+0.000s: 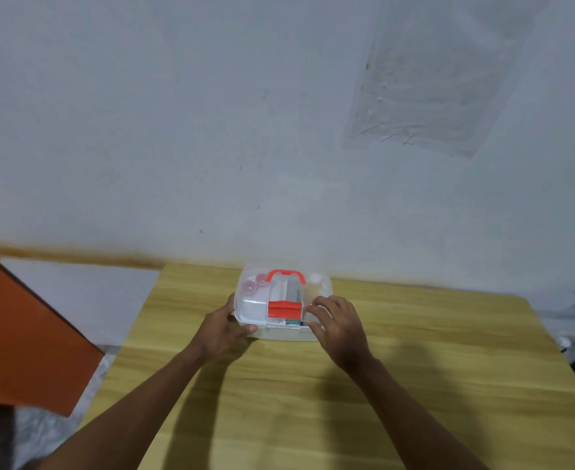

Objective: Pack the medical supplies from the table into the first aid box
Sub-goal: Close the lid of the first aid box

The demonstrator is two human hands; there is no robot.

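The box (pixel 284 301) stands on the surface (pixel 415 385), near its far edge and a little left of the middle, close before the wall (pixel 211 130). Its lid (pixel 255 305) lies down on top, with the handle (pixel 286 276) across the middle of the lid and the latch (pixel 284 308) on the near side facing the person. Inside, round items sit at the far left and a bottle (pixel 314 283) at the far right. The left hand (pixel 223 329) is against the box's near left corner; the right hand (pixel 338 325) lies on its near right corner. A board (pixel 24 334) stands left of the surface, apart from it.
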